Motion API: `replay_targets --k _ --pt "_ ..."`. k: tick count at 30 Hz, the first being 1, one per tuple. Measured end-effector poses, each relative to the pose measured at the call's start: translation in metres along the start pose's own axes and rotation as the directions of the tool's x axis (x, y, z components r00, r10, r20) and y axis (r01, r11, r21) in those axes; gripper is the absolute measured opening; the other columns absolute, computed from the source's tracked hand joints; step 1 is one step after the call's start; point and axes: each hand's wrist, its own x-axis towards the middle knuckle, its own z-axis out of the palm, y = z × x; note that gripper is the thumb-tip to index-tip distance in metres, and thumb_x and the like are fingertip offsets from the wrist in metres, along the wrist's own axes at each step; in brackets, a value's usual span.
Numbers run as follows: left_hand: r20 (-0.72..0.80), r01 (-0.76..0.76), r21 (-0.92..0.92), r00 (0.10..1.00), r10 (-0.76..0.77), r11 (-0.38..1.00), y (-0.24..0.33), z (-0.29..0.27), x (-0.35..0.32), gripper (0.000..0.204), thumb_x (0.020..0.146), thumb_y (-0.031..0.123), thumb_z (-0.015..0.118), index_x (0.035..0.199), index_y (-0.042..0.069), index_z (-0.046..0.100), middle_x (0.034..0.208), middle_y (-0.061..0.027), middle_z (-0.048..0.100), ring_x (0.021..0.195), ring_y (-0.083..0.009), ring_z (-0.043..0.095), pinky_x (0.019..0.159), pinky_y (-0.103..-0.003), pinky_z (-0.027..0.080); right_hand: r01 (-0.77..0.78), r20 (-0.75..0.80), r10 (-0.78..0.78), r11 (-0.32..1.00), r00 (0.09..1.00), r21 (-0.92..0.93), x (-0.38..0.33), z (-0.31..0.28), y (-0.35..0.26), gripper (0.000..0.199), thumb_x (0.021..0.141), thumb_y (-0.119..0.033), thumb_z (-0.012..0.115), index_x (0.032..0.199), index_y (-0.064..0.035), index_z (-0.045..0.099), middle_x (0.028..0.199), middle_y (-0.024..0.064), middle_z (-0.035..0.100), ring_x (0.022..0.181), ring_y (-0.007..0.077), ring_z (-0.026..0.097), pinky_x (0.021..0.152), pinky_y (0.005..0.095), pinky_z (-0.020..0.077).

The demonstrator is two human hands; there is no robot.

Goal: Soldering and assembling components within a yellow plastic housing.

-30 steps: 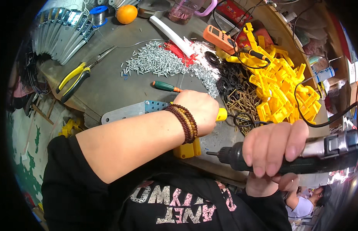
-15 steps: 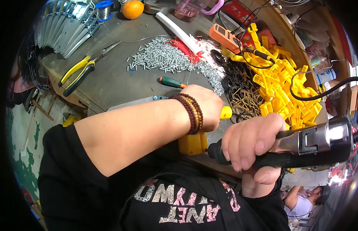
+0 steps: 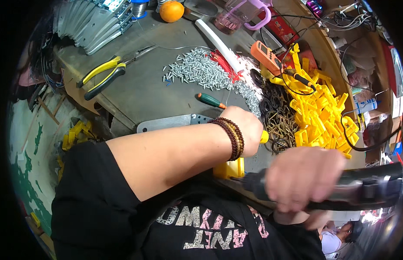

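My left hand point(image 3: 247, 130), beaded bracelets at its wrist, is closed around a yellow plastic part. One rounded yellow end point(image 3: 264, 137) pokes out past my knuckles, and a boxy yellow piece point(image 3: 229, 169) shows below my wrist; my hand hides how they join. A grey metal plate point(image 3: 169, 125) with holes lies behind my forearm. My right hand point(image 3: 303, 180), smeared by motion, grips a black power screwdriver point(image 3: 370, 188) held sideways. Its bit points left, at the lower edge of the boxy piece; whether it touches a screw is too small to tell.
Beyond my left hand lie a green-handled screwdriver point(image 3: 211, 101) and a heap of silver screws point(image 3: 197, 69). Yellow plastic parts point(image 3: 318, 108) pile up at right beside long brass-coloured screws point(image 3: 281, 125) and an orange meter point(image 3: 266, 56). Yellow-handled pliers point(image 3: 104, 76) and stacked metal plates point(image 3: 93, 26) lie left.
The view has shifted, so the bench sits further right and lower. The power screwdriver's bit now overlaps the boxy piece's lower edge. My right hand has become blurred; my left keeps its grip.
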Motion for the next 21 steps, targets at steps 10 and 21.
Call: replay_targets --k 10,21 --pt "-0.055 -0.031 -0.011 0.998 0.03 0.999 -0.003 0.001 0.0 0.04 0.075 0.042 0.061 0.085 0.006 0.074 0.092 -0.0154 0.073 0.091 -0.0299 0.071 0.077 -0.042 0.055 -0.063 -0.159 0.084 0.989 0.984 0.132 -0.002 0.014 0.03 0.038 0.072 -0.015 0.084 0.091 -0.0074 0.052 0.07 0.0055 0.062 0.055 0.0201 0.063 0.058 0.0316 0.051" --pt "-0.376 -0.076 0.014 0.924 0.076 0.997 -0.01 0.018 -0.062 0.032 0.087 0.035 0.062 0.1 0.007 0.067 0.09 -0.0125 0.06 0.098 -0.0274 0.062 0.083 -0.041 0.048 0.065 0.143 -0.067 0.998 0.988 0.018 0.018 -0.011 -0.044 0.034 0.092 -0.033 0.063 0.081 -0.001 0.062 0.065 0.0089 0.063 0.051 0.0228 0.061 0.047 0.0344 0.0471"
